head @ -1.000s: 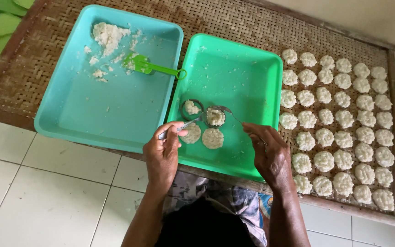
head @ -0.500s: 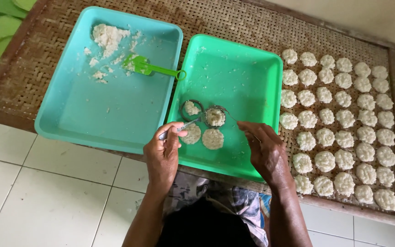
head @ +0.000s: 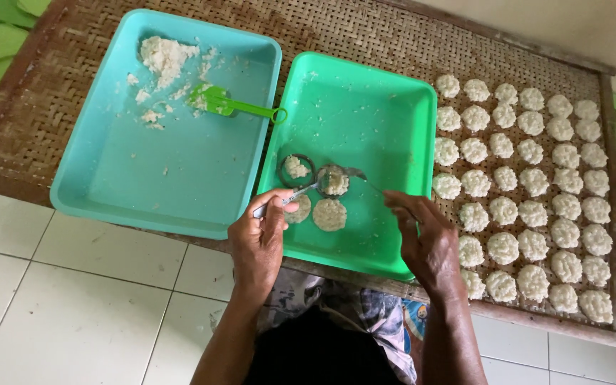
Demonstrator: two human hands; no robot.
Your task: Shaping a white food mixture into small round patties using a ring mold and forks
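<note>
Our left hand (head: 259,239) grips a metal spoon (head: 301,194), its tip on a ring mould (head: 334,180) in the green tray (head: 393,107), near edge. Right hand (head: 425,239) pinches a second utensil (head: 362,176) beside the mould.

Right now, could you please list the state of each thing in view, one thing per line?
Left hand: closed in a grip on a spoon.
Right hand: holds a thin utensil; grip unclear.
Green tray: holds round patties and ring moulds.
Ring mould: partly filled.
Blue tray: nearly empty, dough in far corner.
Green scoop: lying untouched.
Woven mat: rows of patties.
</note>
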